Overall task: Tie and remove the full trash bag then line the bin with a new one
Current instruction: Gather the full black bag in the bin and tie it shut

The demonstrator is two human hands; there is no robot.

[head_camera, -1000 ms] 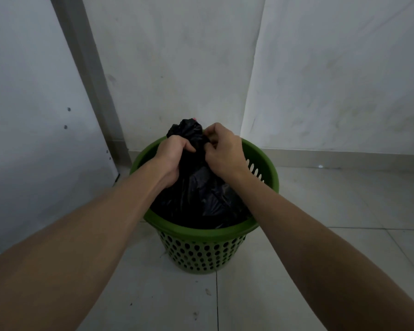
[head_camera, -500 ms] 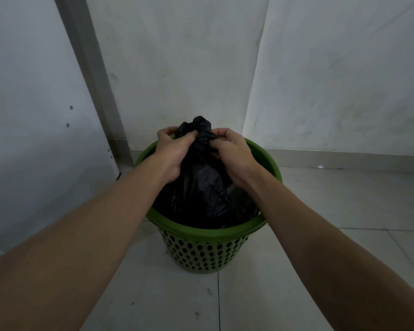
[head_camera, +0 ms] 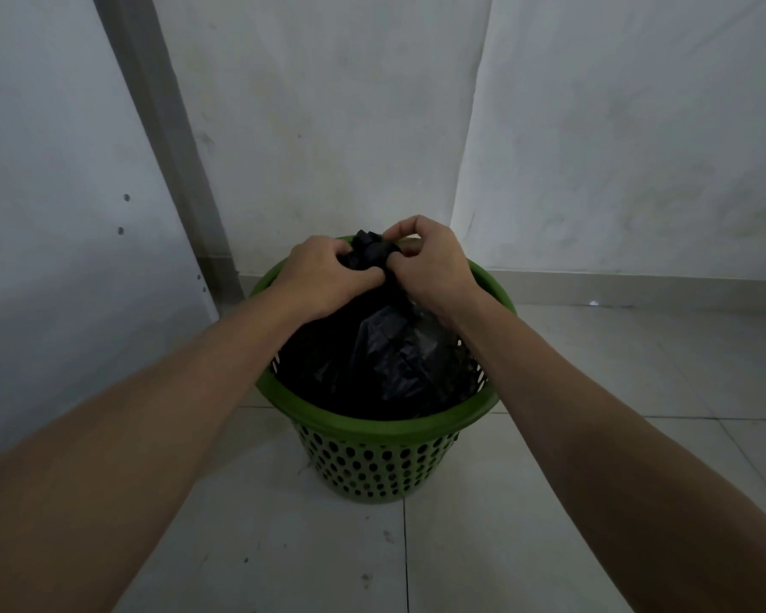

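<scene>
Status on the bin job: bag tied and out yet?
Done: the bag is pulled off the rim of the bin and its top gathered into a bunch. In hand: the left hand and right hand both grip that bunch, working the tie; a finished knot can't be confirmed. Left: lift the bag out, since it sits inside the bin, then fit a new liner; none is in view.

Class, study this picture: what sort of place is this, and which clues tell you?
Probably an indoor corner of a home or utility room: bare white walls meet behind a green perforated bin holding a black trash bag, on a pale tiled floor with a skirting strip.
</scene>
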